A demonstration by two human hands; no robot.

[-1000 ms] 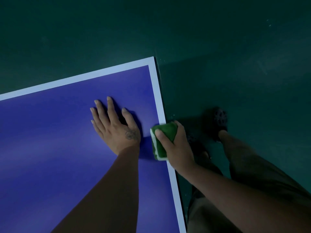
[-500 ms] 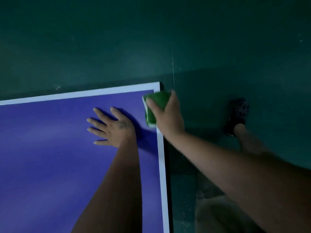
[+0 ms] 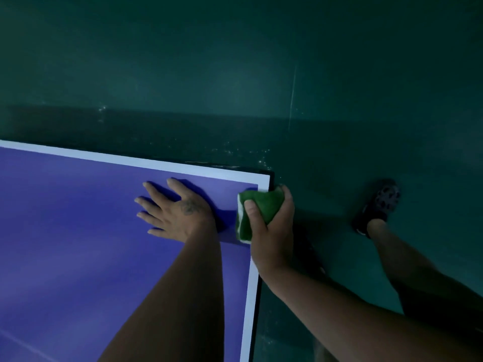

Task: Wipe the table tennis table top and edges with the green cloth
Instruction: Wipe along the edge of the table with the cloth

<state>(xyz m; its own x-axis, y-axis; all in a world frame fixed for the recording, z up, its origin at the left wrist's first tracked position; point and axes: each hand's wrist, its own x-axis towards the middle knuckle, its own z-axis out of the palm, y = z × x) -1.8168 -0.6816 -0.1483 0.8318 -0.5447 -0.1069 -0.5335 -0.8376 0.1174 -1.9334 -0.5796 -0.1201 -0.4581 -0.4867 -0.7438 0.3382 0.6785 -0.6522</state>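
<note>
Dark green floor [image 3: 235,74] surrounds the blue, white-bordered table tennis table [image 3: 78,244]. The right hand [image 3: 271,231] closes its grip round the folded green cloth [image 3: 257,205], which straddles the table's right edge just short of the far corner [image 3: 268,177]. The left hand [image 3: 177,212] lies flat on the top, fingers spread, just beside it.

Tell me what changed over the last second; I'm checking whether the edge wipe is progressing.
The right hand slid the green cloth along the table's side edge to just short of the far corner. The left hand shifted toward the far end too. Unchanged: the right hand grips the cloth, the left lies flat on the blue top.
</note>
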